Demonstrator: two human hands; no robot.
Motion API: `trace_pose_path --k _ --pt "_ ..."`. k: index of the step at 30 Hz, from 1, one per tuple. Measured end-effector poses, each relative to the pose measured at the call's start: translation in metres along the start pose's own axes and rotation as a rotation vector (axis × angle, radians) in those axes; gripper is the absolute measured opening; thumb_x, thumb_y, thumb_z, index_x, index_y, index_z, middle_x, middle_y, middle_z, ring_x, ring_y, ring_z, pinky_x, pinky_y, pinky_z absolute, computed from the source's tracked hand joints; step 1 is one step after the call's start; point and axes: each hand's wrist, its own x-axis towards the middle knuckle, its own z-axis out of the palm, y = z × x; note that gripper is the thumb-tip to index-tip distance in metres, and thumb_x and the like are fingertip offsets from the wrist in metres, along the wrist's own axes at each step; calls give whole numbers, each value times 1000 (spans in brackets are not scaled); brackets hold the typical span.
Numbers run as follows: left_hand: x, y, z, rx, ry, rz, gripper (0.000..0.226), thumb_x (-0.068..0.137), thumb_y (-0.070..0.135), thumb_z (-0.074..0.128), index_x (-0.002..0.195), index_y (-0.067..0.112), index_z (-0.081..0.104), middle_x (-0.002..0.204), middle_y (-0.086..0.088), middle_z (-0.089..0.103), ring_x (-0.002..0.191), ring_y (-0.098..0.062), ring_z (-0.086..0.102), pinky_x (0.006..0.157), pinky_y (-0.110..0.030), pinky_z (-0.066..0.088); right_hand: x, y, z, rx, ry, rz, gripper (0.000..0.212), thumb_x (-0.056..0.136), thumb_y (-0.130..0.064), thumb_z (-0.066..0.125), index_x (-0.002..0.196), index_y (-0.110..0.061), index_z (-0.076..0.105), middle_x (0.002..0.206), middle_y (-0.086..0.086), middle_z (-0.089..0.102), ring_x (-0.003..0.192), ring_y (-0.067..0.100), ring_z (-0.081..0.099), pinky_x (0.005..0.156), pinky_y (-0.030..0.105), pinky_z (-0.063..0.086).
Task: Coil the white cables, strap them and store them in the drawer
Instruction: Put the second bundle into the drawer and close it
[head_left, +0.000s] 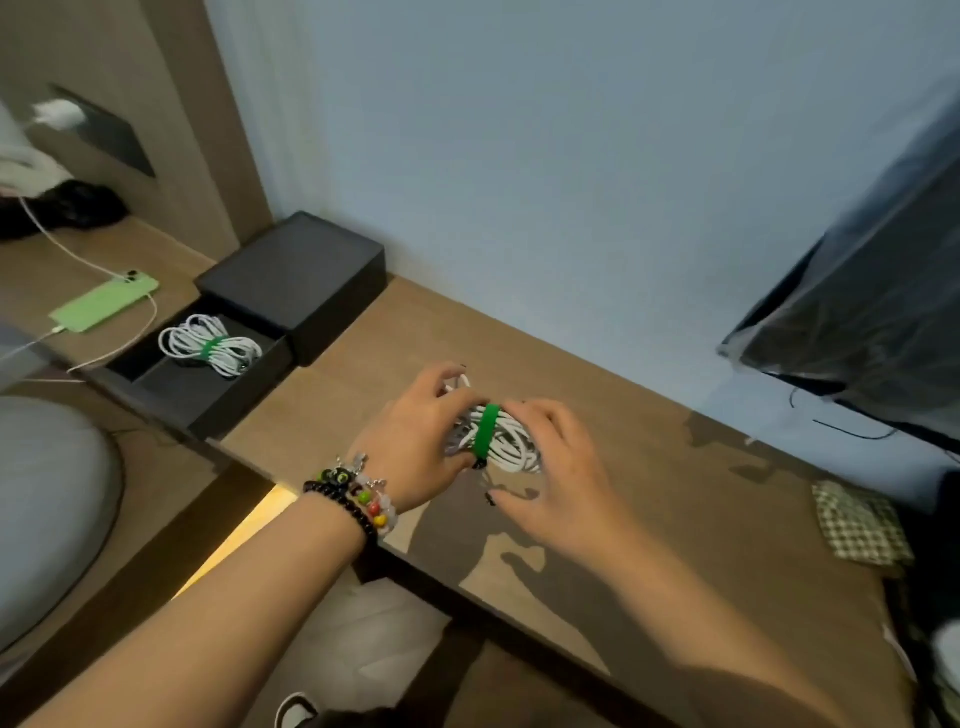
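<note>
Two hands meet over the wooden bench (649, 467) around one coil (511, 439) of white cable. The left hand (415, 447) grips the coil's left side, its fingers (441, 376) curled over the top and the thumb underneath. The right hand (550, 462) covers the coil's right side with its fingers curled around the loops and the thumb reaching toward the near edge. A green strap (487, 428) wraps the middle of the coil, between the two hands. The coil sits just above the bench or on it; I cannot tell which.

To the left, a black drawer (171, 382) stands pulled out from a black box (296, 280). A second coil (210, 345), also white and bound with a green strap of its own, lies inside the drawer near its back end. Beyond it, a green phone (104, 306) lies flat on the bench with a white cable plugged into it, running up to a charger (57, 114) in the wall. Beaded bracelets (358, 501) ring the left wrist. A checked cloth (860, 522) lies at the right end of the bench.
</note>
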Motion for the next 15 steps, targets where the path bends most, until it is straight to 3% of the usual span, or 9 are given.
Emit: trace_pose_path --k 5,10,15 --pt "-29 -80 -34 38 -115 -114 58 80 36 74 133 32 51 149 3 32 124 -17 48 100 -33 45 42 -58 54 -150 1 -148 63 79 -30 75 135 -18 51 123 -2 52 114 12 42 96 30 40" --pt "-58 -150 -67 34 -145 -208 58 80 32 75 134 29 53 149 2 33 129 -14 43 103 -27 37 78 -119 103 -58 -114 -182 61 82 -33 73 136 -21 48 122 -4 51 110 11 47 89 24 44" --pt "-69 -206 -91 70 -166 -239 56 79 33 76 130 31 54 146 6 35 123 -14 49 100 -33 45 110 -165 143 5 -175 -153 59 82 -35 73 134 -23 49 121 -5 52 106 9 52 78 15 37"
